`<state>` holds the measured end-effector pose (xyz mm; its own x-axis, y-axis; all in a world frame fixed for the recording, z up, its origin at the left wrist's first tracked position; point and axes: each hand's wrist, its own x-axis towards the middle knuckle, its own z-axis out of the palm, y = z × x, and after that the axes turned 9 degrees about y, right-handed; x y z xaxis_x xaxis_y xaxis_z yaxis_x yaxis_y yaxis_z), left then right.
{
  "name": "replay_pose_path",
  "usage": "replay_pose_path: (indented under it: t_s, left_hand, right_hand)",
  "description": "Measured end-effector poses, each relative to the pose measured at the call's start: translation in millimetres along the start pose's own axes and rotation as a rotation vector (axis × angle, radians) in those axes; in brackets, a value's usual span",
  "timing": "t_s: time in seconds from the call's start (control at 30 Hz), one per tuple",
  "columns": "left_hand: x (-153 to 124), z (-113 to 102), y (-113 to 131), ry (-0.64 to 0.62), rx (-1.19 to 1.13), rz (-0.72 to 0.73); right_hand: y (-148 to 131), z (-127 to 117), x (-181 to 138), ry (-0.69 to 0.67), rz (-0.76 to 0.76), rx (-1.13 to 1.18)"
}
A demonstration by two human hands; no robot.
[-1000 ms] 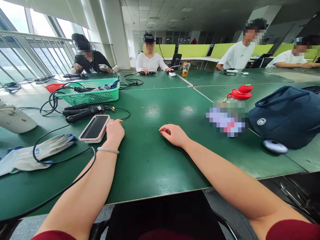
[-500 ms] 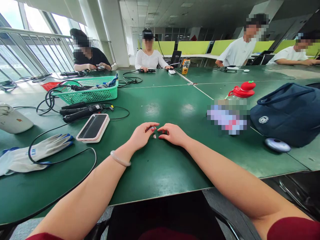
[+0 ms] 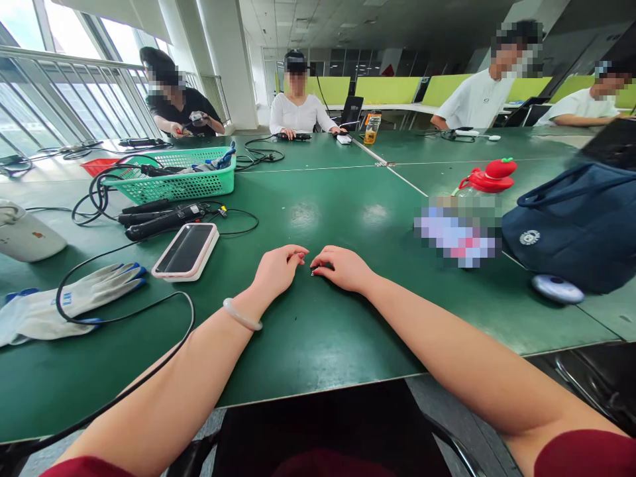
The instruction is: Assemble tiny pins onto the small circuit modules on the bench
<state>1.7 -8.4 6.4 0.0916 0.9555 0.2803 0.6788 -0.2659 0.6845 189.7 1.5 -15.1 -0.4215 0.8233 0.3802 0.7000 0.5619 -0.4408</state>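
My left hand (image 3: 278, 270), a pale bangle (image 3: 242, 315) on its wrist, rests on the green table with thumb and fingers closed together. Whatever its fingertips hold, if anything, is hidden. A short gap away, my right hand (image 3: 346, 268) is closed in a pinch. At its fingertips a tiny dark and silvery piece (image 3: 313, 271) shows, too small to name. To the left of my hands lies a phone in a pale pink case (image 3: 185, 252).
Left are gloves (image 3: 74, 301), a black cable (image 3: 191, 317), black handheld devices (image 3: 163, 220), a green basket (image 3: 173, 189) and a white container (image 3: 30, 235). On the right stand a red-lidded bottle (image 3: 489, 177) and navy bag (image 3: 571, 228). Several people sit across the table.
The small piece seen on the table between my hands is now at my right fingertips. My left fingers have closed and drawn slightly left. A dark blurred shape has appeared behind the bag.
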Motion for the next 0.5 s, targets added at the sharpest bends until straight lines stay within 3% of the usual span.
replay_pose_path:
  t_s: [0.13, 0.3, 0.5]
  left_hand:
    - [1.4, 1.7, -2.7, -0.013, -0.079, -0.036]
    - [4.6, 6.1, -10.9, -0.09, -0.345, -0.093]
    - [0.4, 5.6, -0.9, -0.164, -0.438, -0.085]
  right_hand:
    - [-0.8, -2.5, -0.8, 0.059, 0.009, 0.056]
    - [-0.8, -4.9, -0.9, 0.189, 0.089, 0.162]
    - [-1.9, -5.0, -0.9, 0.248, 0.128, 0.228]
